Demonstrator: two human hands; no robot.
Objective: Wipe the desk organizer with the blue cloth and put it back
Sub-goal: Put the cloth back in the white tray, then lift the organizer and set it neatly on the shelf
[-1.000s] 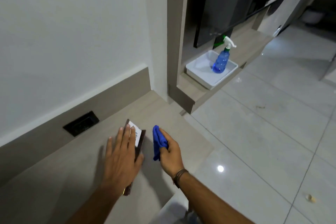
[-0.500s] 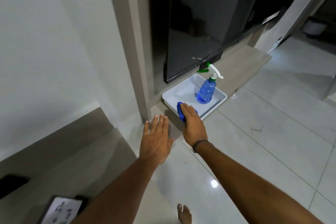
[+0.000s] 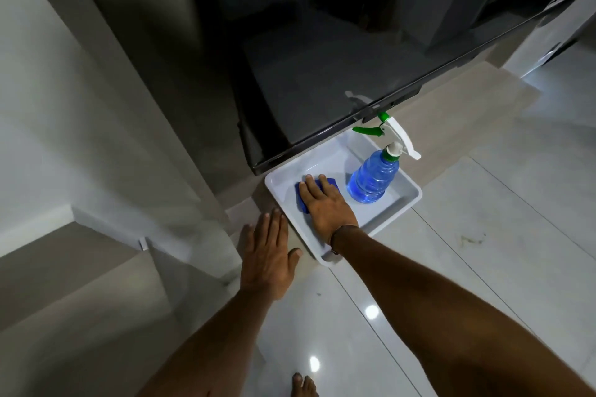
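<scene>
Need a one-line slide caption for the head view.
Right hand presses blue cloth into white tray beside spray bottle.

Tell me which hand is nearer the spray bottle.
The right hand. It lies flat on the blue cloth inside the white tray, just left of the spray bottle. The left hand is spread outside the tray, off its near left edge, farther away.

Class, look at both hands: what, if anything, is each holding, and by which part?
The right hand lies palm-down over the blue cloth in the white tray; whether it grips cannot be told. The left hand is open, holding nothing.
</scene>
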